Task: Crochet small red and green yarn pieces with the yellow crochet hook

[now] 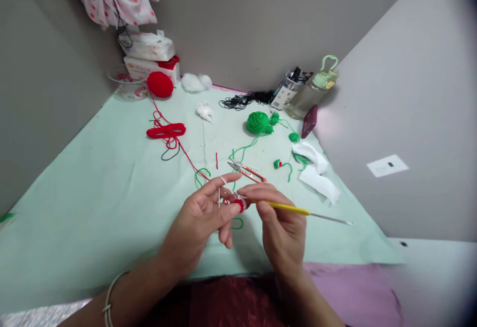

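Observation:
My left hand (pixel 208 207) pinches a small red and white crochet piece (pixel 240 204) between thumb and fingers. White yarn (pixel 219 195) loops over its raised index finger. In my right hand (pixel 281 217) is a crochet hook (pixel 290 208) with a yellow handle, held like a pen; its left tip meets the piece, and its other metal end points right. The exact stitch at the tip is too small to make out. Just beyond the hands lie orange-handled thread snips (pixel 249 170). Red yarn (pixel 190 160) trails toward my left hand from a flat red skein (pixel 166 130).
At the back left, a red yarn ball (pixel 160 84) sits by a plastic tub (pixel 130 90) and tissue packs (pixel 149 46). Green yarn (pixel 258 122), black yarn (pixel 246 100), a pen holder (pixel 286 91) and a water bottle (pixel 311 93) stand further right. White paper strips (pixel 319 184) lie at right.

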`<state>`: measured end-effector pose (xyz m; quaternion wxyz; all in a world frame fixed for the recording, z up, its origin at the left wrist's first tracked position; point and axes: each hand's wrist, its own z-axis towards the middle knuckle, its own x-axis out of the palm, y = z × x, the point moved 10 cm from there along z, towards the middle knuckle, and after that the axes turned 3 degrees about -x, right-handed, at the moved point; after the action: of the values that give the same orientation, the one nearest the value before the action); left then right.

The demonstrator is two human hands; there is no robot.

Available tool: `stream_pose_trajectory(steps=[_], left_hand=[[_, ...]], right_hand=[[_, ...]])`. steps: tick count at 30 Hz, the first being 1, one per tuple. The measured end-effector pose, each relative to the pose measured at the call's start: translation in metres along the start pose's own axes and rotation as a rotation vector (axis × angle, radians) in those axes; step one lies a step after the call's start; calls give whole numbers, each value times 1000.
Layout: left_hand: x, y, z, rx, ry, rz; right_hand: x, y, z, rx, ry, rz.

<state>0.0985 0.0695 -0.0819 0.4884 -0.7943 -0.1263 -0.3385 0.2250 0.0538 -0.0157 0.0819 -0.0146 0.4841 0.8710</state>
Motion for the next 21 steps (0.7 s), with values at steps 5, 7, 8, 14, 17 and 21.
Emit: stream_pose_trajectory(steps=[5,7,8,14,17,21], left_hand=[[-2,3,2,-1,-44,-51],[-2,8,3,-78,-21,-116],[-3,10,3,-114,-18,-147],[-4,1,1,-51,-16,-137],[1,2,1,-23,2,-81],[0,4,1,-36,-11,-49]], right_hand=[[8,24,-14,-232,51,-360],[5,28,-16,-263,52,-405],[1,25,-14,-233,32,-370],[-8,-7,-1,52,-29,83],[-1,-13,-1,73,13,116],[-3,-30,-5,237,-30,287]])
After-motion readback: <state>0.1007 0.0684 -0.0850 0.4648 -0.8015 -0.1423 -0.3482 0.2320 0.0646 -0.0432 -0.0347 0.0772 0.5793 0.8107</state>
